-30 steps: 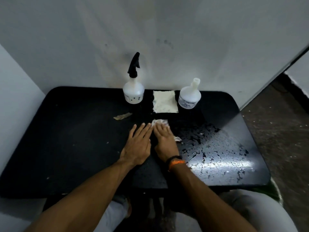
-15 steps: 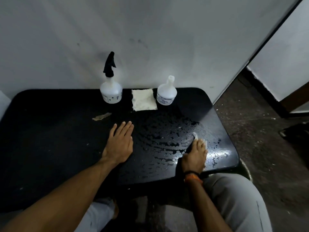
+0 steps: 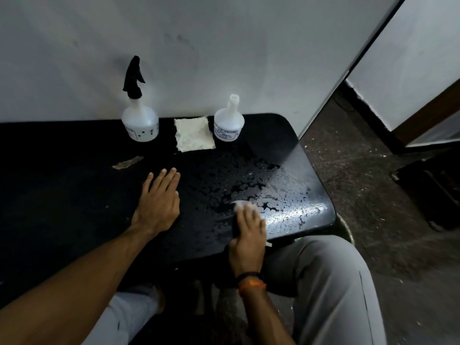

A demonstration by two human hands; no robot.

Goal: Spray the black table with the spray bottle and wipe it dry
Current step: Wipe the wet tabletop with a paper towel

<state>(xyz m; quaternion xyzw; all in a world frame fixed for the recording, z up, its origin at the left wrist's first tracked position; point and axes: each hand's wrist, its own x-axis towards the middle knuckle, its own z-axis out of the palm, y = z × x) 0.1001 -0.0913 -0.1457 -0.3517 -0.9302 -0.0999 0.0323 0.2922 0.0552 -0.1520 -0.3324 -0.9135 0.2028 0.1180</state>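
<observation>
A black table stands against a pale grey wall, with a dark speckled floor to its right. At the table's back edge stands a white spray bottle with a black trigger top. Beside it lies a flat white cloth, then a second white bottle with an open nozzle. Water droplets bead across the table's right half. The left hand lies open and flat on the table, palm down, fingers together. The right hand is blurred, pressing a crumpled white wipe onto the wet area near the front edge.
</observation>
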